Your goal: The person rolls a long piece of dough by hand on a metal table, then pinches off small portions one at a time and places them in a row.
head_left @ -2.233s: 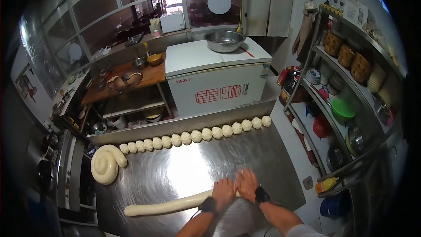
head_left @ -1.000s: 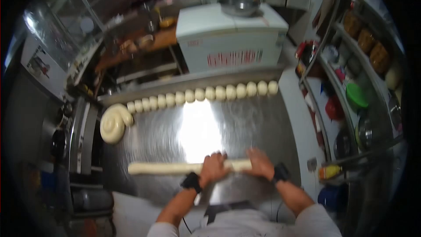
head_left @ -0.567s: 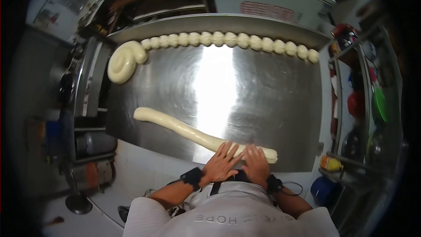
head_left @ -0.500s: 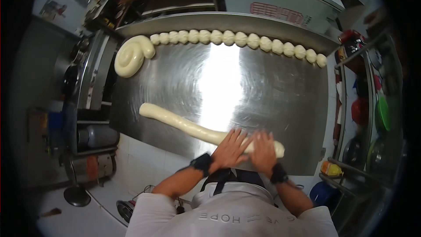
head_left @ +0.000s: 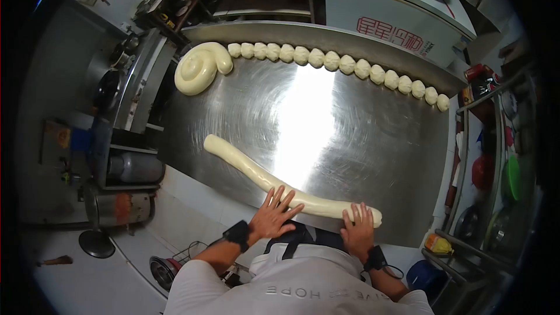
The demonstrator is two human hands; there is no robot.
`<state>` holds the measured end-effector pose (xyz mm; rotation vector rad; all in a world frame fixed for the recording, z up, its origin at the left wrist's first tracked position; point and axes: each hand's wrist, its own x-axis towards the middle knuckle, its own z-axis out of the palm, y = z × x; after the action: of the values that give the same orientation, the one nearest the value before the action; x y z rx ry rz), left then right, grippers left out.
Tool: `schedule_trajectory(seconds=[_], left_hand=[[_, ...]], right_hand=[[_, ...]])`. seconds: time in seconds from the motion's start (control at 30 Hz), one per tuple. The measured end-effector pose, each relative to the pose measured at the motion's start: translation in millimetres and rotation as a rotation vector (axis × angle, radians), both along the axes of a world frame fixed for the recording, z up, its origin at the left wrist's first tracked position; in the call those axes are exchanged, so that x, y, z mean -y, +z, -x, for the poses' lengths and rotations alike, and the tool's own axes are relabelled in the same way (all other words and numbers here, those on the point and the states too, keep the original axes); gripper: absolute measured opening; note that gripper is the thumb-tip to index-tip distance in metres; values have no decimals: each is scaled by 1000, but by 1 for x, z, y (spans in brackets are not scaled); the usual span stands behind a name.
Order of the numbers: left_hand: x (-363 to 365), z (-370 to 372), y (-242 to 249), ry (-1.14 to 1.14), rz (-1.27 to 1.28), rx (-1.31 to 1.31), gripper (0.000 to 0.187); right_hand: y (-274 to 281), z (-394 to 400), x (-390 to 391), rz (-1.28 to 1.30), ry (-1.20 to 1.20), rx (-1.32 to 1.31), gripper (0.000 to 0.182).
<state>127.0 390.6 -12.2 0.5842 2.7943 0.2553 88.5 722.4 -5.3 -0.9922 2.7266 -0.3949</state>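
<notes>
A long, smooth roll of pale dough lies slantwise across the near side of the steel worktop. My left hand rests with fingers spread at the roll's near edge, around its middle. Close to the roll's right end, my right hand lies flat with its fingertips on the dough. Neither hand grips anything. At the far left corner sits a thick coil of dough. From it a row of small dough balls runs along the back edge to the right corner.
A raised steel backsplash closes off the worktop's far side, with a white freezer behind it. A rack with bowls, including a green one, stands at the right. A gas cylinder and a large pot are at the left.
My hands have moved apart: the left slid leftward along the roll, the right stayed near its right end. The view has shifted slightly.
</notes>
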Motion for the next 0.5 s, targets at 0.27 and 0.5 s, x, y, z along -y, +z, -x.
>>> schedule_trajectory(seconds=[0.27, 0.5], left_hand=[[46, 195, -6, 189, -78, -222, 72], [162, 73, 17, 193, 4, -7, 77]], right_hand=[[-17, 91, 21, 1, -333, 39, 61], [15, 62, 211, 117, -140, -55, 67]])
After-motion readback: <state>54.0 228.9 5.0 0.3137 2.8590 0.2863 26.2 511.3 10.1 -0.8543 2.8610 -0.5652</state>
